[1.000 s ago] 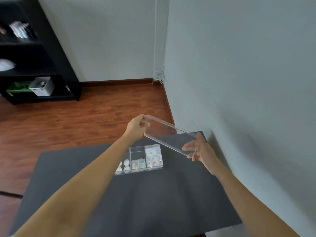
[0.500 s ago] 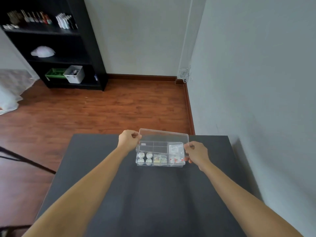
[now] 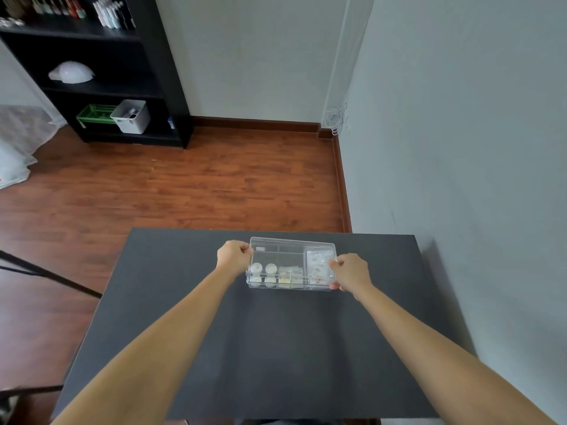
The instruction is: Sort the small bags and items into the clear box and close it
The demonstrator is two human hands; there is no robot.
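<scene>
Two hands pinch the short ends of the clear, compartmented plastic box (image 3: 291,263) on the black tabletop (image 3: 245,348): left hand (image 3: 233,257) and right hand (image 3: 350,270) both closed on it. Between them its transparent lid (image 3: 285,246) lies over small white discs and bags. Likely light, rigid and slippery; the end walls suit holding best.

Head cam, wide; looks fwd-down over table (image 3: 276,348).
</scene>
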